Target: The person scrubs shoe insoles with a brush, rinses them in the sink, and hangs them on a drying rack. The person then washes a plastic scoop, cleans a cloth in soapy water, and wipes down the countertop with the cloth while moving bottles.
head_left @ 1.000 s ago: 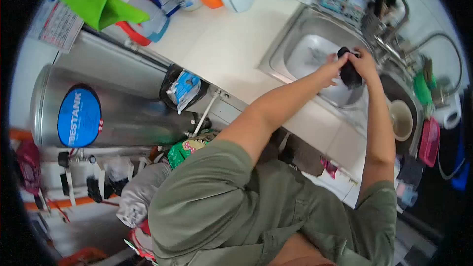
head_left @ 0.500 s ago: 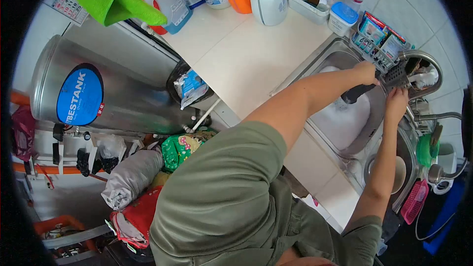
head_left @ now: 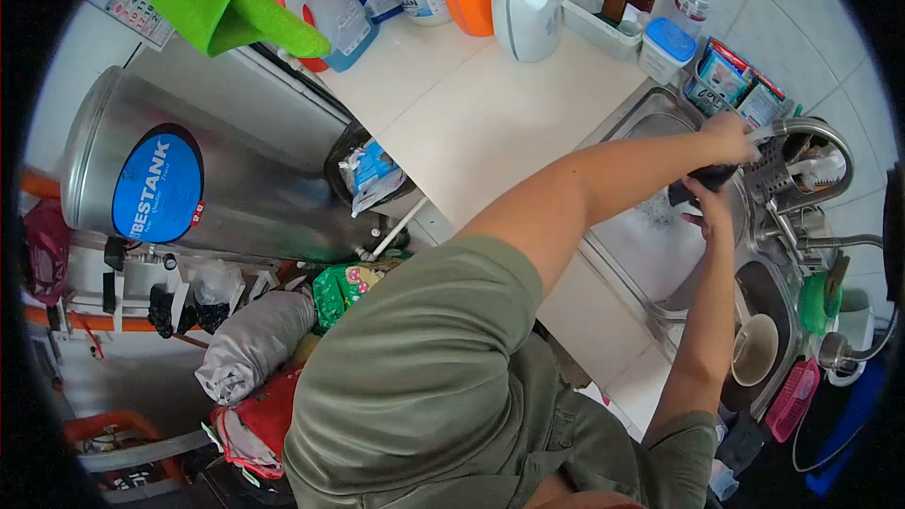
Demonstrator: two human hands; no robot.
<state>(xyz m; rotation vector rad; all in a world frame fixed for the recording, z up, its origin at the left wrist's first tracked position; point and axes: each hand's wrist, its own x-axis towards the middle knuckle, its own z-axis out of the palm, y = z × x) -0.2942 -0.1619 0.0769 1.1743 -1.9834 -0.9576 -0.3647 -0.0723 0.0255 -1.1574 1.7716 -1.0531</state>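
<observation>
A dark, smooth-looking object [head_left: 709, 176], whose kind I cannot make out, is over the soapy left basin of the steel sink [head_left: 603, 254]. My right hand [head_left: 709, 207] is closed around its lower side, thumb and fingers curled. Just above it, my left hand [head_left: 728, 137] reaches in at the mouth of the curved faucet [head_left: 830, 137]; its fingers are blurred and partly hidden. A pale streak shows between the spout and that hand. White suds [head_left: 650, 245] cover the water beneath.
In the right basin sits a beige bowl [head_left: 755, 351]. A perforated steel utensil holder [head_left: 771, 165] and a wire rack with sponge packs [head_left: 731, 80] stand along the wall. Several detergent bottles [head_left: 526, 0] line the counter. A pink basket [head_left: 794, 401] is at the right edge.
My right hand has moved from beside the utensil holder back over the basin and onto the dark object. The left hand has shifted slightly right, towards the spout. The beige bowl shows more fully.
</observation>
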